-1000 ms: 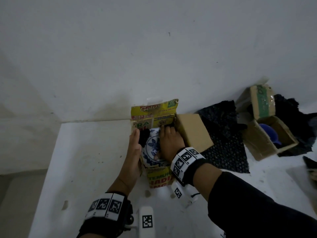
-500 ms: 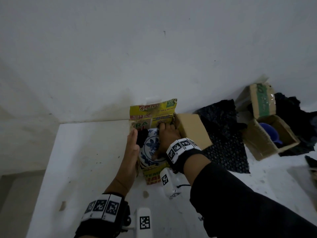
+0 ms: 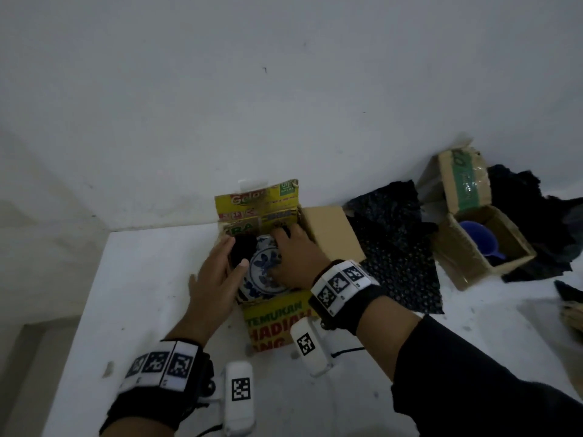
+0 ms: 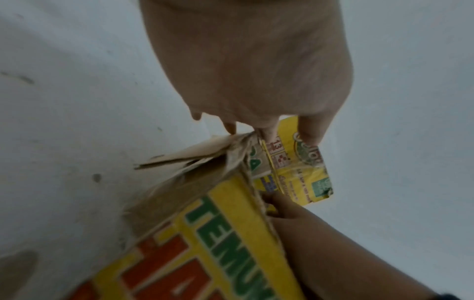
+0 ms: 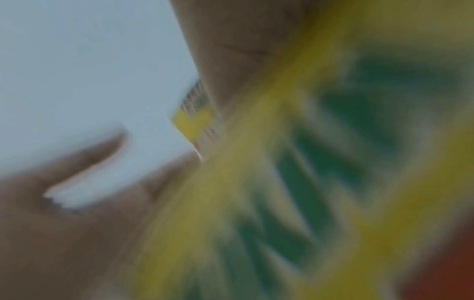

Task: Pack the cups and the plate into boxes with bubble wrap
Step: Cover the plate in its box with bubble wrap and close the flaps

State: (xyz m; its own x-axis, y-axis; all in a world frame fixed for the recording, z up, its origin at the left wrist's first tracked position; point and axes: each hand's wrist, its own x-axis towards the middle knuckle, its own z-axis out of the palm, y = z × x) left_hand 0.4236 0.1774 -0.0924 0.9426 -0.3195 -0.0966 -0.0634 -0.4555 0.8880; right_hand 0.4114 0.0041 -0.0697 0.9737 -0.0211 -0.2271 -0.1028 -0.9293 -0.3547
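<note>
Yellow box (image 3: 277, 323): near flap printed "TEMUKAN" in green above "HADIAH" in red, lowest line cut off; far flap (image 3: 257, 197) bearing partial "Gela…" and a small green emblem, illegible; wrist bands (image 3: 342, 283) carrying black-and-white square code markers.

Plain white wall (image 3: 284, 89) behind a white tabletop (image 3: 142, 294) (scuffed), in dim light

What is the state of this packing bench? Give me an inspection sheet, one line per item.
Surface: white table, speckled.
Job's things: blue-and-white plate inside yellow printed box; blue cup in open brown box; black bubble wrap spread between.
Clutter: dark wrap heap far right.
Hands: left hand open against box side; right hand on plate.
Cables: thin cord at right wrist.
Surroundings: white wall.
</note>
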